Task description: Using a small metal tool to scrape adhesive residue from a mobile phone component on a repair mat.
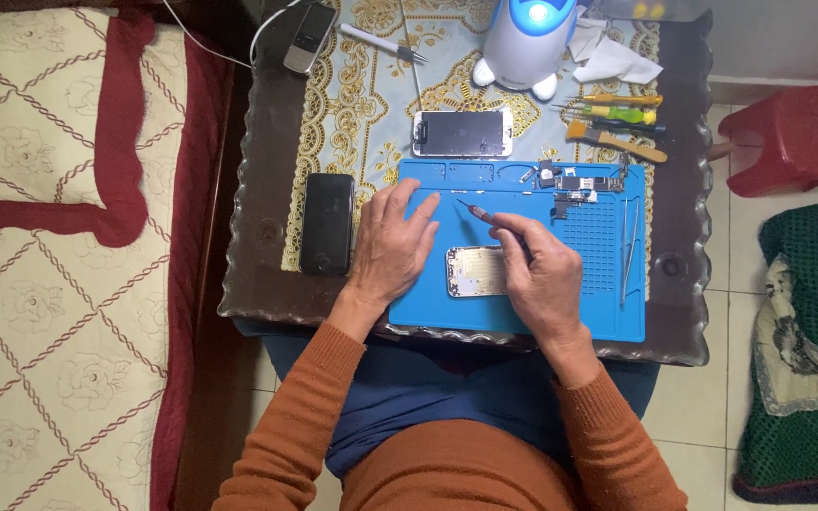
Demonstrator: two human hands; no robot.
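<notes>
My left hand (393, 243) rests flat, fingers spread, on the left part of a blue work mat (598, 312), holding nothing. My right hand (543, 277) grips a thin dark tool (481, 212) whose tip points up and left over the mat. An opened phone housing (473, 272), pale inside, lies on the mat between my hands, partly under my right hand. Small phone parts and a circuit board (575, 182) sit along the mat's top edge.
A black phone (327, 223) lies left of the mat. A detached phone screen (462, 132) lies above it. Tweezers (629, 248) rest on the mat's right side. Screwdrivers and a brush (617, 118), a white lamp (527, 43), a red stool (788, 137) and a bed (49, 237) surround the table.
</notes>
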